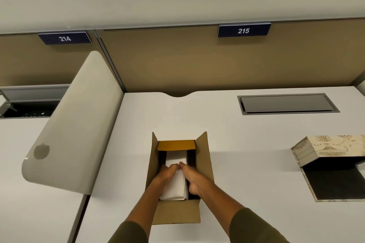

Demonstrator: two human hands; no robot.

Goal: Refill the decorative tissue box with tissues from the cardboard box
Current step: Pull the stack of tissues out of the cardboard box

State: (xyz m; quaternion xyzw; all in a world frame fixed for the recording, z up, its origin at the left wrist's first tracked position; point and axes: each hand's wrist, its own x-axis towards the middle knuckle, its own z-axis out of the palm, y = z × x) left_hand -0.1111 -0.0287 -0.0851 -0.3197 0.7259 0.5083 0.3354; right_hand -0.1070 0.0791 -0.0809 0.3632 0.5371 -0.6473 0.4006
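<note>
Here, both hands down inside the open brown cardboard box (178, 175) on the white desk (246, 144): left hand (167, 173) pressed along the left face of the white stack of folded tissues (175, 179), right hand (192, 178) along its right face, fingertips (182, 164) meeting over the top near the middle. Fingers curved close around the stack on either side, thumbs hidden, so a firm pinch or a loose cradle — cannot tell. Stack low in the box, near end tilted up toward the camera, far end flat under the yellow-brown inner flap (176, 145).

Decorative cream tissue box with printed urn pattern (325, 150) well apart at the right, its lid swung up, dark interior (333, 185) open and apparently bare.

Risks, as a judgement:
- Squeezing only at the middle, with the sheets loose: ends sagging, lower layers sliding out and staying behind or fanning across the desk.
- Lifting steeply: far end catching beneath the inner flap, crumpling the top sheets.
- Upright side flaps (203, 144) narrowing the opening: knuckles snagging, the light carton dragged up with the stack.
- Long carry rightward: stack splaying before reaching the patterned box, hinged lid possibly dropping shut.
</note>
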